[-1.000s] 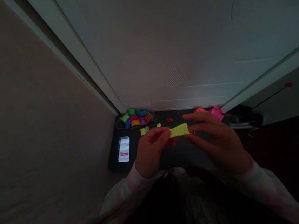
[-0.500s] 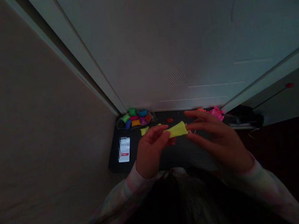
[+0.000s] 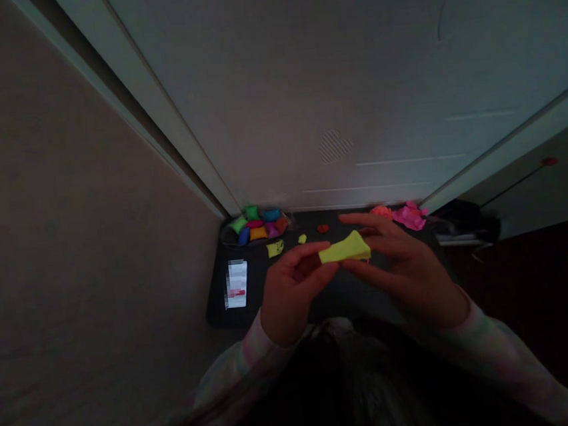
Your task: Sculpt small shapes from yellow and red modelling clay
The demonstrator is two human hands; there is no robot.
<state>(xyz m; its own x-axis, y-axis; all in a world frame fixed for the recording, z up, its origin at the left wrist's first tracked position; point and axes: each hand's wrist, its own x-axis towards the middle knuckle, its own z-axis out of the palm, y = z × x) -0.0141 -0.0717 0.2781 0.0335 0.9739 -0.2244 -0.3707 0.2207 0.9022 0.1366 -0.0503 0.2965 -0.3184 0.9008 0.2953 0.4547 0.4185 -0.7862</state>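
Held up between my two hands is a piece of yellow modelling clay (image 3: 348, 248), narrow at its left end and flaring wider toward the right. My left hand (image 3: 291, 289) pinches the narrow end between thumb and fingers. Around the wide end, my right hand (image 3: 404, 268) has its thumb below and its fingers behind, with the index finger stretched out above. Beyond the hands, a small yellow lump (image 3: 302, 239) and a yellow packet (image 3: 275, 248) with dark marks lie on the dark table (image 3: 332, 295).
Several colourful packets (image 3: 258, 231) sit at the back left. A lit phone (image 3: 236, 284) lies at the left edge. At the back are a red-orange piece (image 3: 322, 228), an orange piece (image 3: 381, 212) and a pink shape (image 3: 409, 216). A white door (image 3: 254, 109) stands behind.
The yellow clay has shifted slightly right. My right thumb and fingers have closed in around its wide end, and my left fingers now sit at the narrow tip.
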